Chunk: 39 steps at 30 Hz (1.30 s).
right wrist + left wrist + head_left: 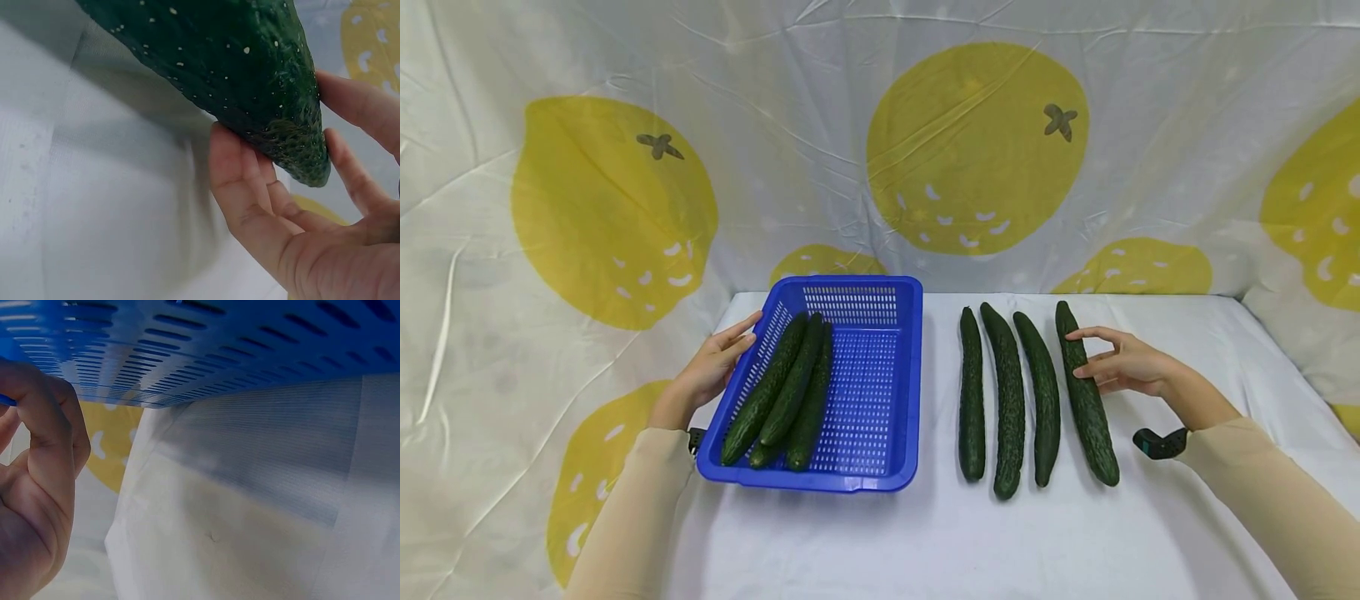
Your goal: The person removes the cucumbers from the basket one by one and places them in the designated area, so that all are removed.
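My left hand (pixel 711 367) grips the left rim of a blue plastic basket (pixel 912 375); in the left wrist view its curled fingers (pixel 53 425) are at the rim beside the slotted wall. Several dark green cucumbers (pixel 790 392) lie lengthwise in the basket's left half. To the right, my right hand (pixel 1131 364) holds the rightmost cucumber (pixel 1092 417) near its far end. The right wrist view shows fingers on both sides of this bumpy cucumber (pixel 237 69), whose tapered tip lies between them. Its shadow falls on the white cloth below.
Three more cucumbers, the left (pixel 972 400), middle (pixel 1009 408) and right (pixel 1047 408), lie side by side between the basket and my right hand. White cloth (pixel 1000 542) covers the table. A lemon-print curtain (pixel 820 167) hangs behind the table's far edge.
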Tool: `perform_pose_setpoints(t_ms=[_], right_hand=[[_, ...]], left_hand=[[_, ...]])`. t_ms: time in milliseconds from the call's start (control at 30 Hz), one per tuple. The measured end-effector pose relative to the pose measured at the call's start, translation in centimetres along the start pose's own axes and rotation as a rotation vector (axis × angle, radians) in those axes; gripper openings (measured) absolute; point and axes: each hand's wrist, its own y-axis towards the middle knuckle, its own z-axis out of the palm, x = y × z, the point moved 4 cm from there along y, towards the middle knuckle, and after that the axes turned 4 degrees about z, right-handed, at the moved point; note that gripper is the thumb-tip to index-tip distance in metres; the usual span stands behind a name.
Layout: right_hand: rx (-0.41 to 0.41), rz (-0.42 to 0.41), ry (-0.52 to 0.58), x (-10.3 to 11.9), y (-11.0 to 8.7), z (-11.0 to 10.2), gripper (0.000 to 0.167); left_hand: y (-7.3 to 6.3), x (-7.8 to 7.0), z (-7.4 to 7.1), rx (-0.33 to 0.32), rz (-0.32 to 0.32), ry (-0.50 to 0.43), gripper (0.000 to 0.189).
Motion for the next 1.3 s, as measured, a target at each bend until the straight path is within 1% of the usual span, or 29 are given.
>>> perform_pose_setpoints(t_ms=[300, 533, 700, 833, 1000, 1100, 1300], right_hand=[[-0.011, 0.007, -0.030, -0.8, 0.1, -0.3, 0.057], [-0.014, 0.026, -0.021, -1.1, 0.2, -0.3, 0.056], [-0.021, 0.034, -0.014, -1.0, 0.2, -0.2, 0.057], [-0.036, 0.040, -0.030, -0.9, 0.3, -0.1, 0.060], [-0.062, 0.049, -0.074, -0.6, 0.6, 0.2, 0.070], [-0.071, 0.042, -0.122, -0.4, 0.8, 0.4, 0.075], [-0.069, 0.003, -0.220, -0.5, 1.2, 0.8, 0.078]], left_hand=[[0.0, 0.1, 0.1, 0.011, 0.005, -0.004, 0.057], [0.0, 0.2, 0.0, 0.021, 0.008, -0.022, 0.056], [0.0, 0.1, 0.1, 0.020, 0.015, -0.005, 0.056], [0.1, 0.1, 0.1, 0.019, 0.017, 0.009, 0.056], [0.2, 0.0, 0.0, 0.010, 0.023, 0.026, 0.055], [0.2, -0.1, -0.1, 0.001, 0.022, 0.035, 0.055], [0.1, 0.0, 0.0, 0.000, 0.010, 0.017, 0.056]])
